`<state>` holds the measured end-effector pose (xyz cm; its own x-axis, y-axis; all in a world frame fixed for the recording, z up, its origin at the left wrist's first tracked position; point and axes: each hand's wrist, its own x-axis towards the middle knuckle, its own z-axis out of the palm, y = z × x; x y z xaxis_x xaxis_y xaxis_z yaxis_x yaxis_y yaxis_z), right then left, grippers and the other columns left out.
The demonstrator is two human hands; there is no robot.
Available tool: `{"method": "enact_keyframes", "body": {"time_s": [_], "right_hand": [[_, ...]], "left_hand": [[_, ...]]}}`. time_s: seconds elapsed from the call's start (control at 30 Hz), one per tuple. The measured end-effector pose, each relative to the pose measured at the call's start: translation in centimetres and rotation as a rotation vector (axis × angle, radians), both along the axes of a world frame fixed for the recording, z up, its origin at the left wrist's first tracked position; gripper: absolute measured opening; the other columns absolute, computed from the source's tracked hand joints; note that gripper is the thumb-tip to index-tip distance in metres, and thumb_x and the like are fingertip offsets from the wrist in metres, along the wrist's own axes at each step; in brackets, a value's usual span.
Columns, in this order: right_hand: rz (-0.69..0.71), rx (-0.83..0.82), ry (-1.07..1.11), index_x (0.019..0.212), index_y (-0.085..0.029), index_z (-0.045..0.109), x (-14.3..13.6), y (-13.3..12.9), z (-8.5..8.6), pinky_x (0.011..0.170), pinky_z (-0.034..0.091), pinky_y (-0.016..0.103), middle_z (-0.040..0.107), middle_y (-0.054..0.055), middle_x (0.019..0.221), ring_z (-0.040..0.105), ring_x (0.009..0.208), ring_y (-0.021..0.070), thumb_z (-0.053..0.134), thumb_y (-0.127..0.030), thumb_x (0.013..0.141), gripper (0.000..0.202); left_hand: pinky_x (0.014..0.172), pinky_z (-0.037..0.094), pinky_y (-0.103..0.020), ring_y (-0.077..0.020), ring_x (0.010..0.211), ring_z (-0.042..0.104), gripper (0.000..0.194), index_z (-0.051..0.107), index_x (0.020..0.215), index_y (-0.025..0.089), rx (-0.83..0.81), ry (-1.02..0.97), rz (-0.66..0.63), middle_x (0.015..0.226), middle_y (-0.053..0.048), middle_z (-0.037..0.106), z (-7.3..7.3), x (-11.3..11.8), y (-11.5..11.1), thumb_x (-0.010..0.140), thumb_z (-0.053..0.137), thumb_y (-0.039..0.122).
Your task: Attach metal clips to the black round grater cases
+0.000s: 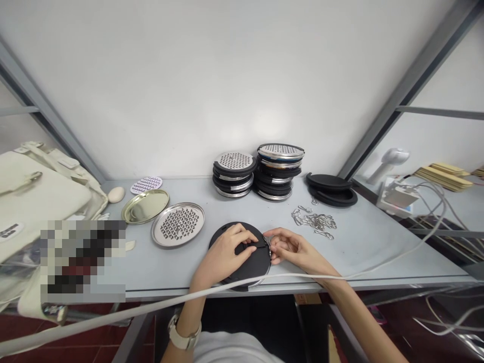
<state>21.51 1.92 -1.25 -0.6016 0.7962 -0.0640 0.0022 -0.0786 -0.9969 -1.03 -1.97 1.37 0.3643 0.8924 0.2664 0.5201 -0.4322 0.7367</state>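
A round black case (242, 272) lies flat near the table's front edge, a silvery rim showing at its lower right. My left hand (227, 252) rests on top of it, fingers stretched over the black surface and the thumb apart from them. At the case's right edge, my right hand (289, 247) has its thumb and fingers pinched on a small silvery metal clip (267, 240); the fingers partly cover it. To the right lies a loose pile of similar metal clips (315, 220).
Two stacks of round graters (235, 161) in black covers stand by the wall. Black covers (333, 189) lie at right. A grater disc (178, 225) and golden lid (145, 205) lie left. A white cable (151, 310) crosses in front; a cream bag (38, 191) stands far left.
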Motion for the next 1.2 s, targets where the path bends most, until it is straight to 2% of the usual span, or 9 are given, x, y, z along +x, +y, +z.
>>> {"method": "enact_keyframes", "body": {"time_s": [0.27, 0.57, 0.8, 1.0, 1.2], "right_hand": [[0.024, 0.069, -0.020, 0.114, -0.017, 0.057, 0.01, 0.15, -0.12, 0.067, 0.051, 0.029, 0.061, 0.001, 0.081, 0.060, 0.067, 0.0131, 0.069, -0.040, 0.081, 0.042], [-0.053, 0.189, -0.140, 0.110, -0.018, 0.064, -0.14, -0.05, 0.01, 0.067, 0.046, 0.027, 0.053, -0.002, 0.072, 0.049, 0.067, 0.0122, 0.069, -0.040, 0.080, 0.037], [-0.086, 0.238, -0.164, 0.108, -0.018, 0.068, -0.31, -0.23, 0.30, 0.072, 0.047, 0.030, 0.060, 0.002, 0.080, 0.054, 0.073, 0.0151, 0.069, -0.041, 0.080, 0.036], [-0.106, 0.291, -0.183, 0.112, -0.020, 0.068, -0.37, -0.30, 0.24, 0.078, 0.049, 0.033, 0.064, 0.006, 0.094, 0.058, 0.081, 0.0177, 0.067, -0.041, 0.082, 0.037], [-0.108, 0.316, -0.195, 0.118, -0.021, 0.066, -0.46, -0.34, 0.25, 0.079, 0.050, 0.034, 0.065, 0.006, 0.095, 0.058, 0.082, 0.0185, 0.066, -0.042, 0.082, 0.041]], "left_hand": [[0.086, 0.044, -0.029, -0.0157, 0.093, 0.058, 0.017, 0.066, 0.101, 0.024, -0.005, 0.006, 0.009, 0.098, -0.002, 0.058, -0.07, -0.02, 0.04, 0.088, 0.056, 0.019], [0.085, 0.045, -0.029, -0.0163, 0.093, 0.058, 0.016, 0.065, 0.100, 0.024, -0.006, -0.002, 0.016, 0.098, -0.001, 0.058, -0.10, 0.03, -0.05, 0.088, 0.056, 0.021], [0.085, 0.045, -0.030, -0.0168, 0.093, 0.058, 0.016, 0.066, 0.100, 0.023, -0.007, -0.005, 0.014, 0.098, -0.002, 0.059, 0.03, -0.01, -0.15, 0.088, 0.055, 0.022], [0.085, 0.045, -0.028, -0.0157, 0.093, 0.058, 0.016, 0.065, 0.100, 0.024, -0.002, -0.001, 0.021, 0.098, -0.001, 0.059, -0.05, -0.01, -0.10, 0.088, 0.056, 0.020], [0.085, 0.046, -0.030, -0.0168, 0.093, 0.058, 0.016, 0.066, 0.101, 0.024, 0.003, -0.012, 0.017, 0.098, -0.002, 0.059, -0.11, 0.02, -0.06, 0.088, 0.056, 0.021]]}}
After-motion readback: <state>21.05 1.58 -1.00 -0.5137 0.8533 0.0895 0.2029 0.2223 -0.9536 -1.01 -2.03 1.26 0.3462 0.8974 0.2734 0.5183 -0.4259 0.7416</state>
